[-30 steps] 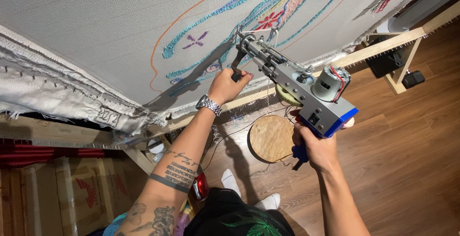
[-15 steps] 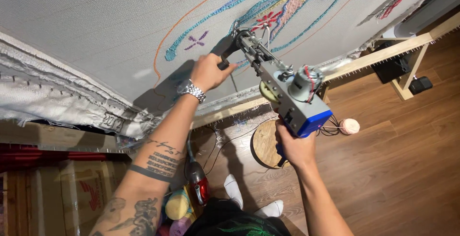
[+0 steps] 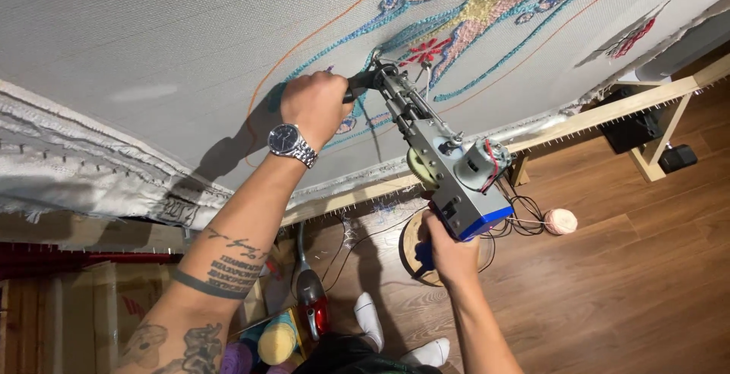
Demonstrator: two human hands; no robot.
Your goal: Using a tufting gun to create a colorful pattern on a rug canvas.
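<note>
Tufting gun [image 3: 441, 157] pressed nose-first against stretched white backing cloth [image 3: 152, 47], held by both hands. Left hand [image 3: 313, 106]: grip closed around the black front handle just beside the needle end, wristwatch [image 3: 291, 144] on the wrist. Right hand [image 3: 450, 251]: grip wrapped tight on the blue rear handle below the grey motor housing; trigger finger hidden, cannot tell whether it is pressed.

Cloth is stretched on a wooden frame [image 3: 608, 112] with a spiked strip along the lower rail. Needle tip meets the cloth at the lower left edge of the coloured design [image 3: 471, 17].

Progress, judged from the cloth:
- Filled or outlined: blue contour lines, a yellow star-like figure, small red patch, blue-and-tan patch near the top.
- Thin orange line [image 3: 304, 47] curving down the left looks like a boundary, mostly unfilled inside.
- Large areas of cloth to the left and below remain bare white.

Estimate: outlines partly laid, fill barely begun; well under half done.

Floor: peach yarn ball [image 3: 561, 221] near the gun's cables, round wooden stool [image 3: 414, 256] beneath the right hand, more yarn cones [image 3: 277, 342] at lower left.
</note>
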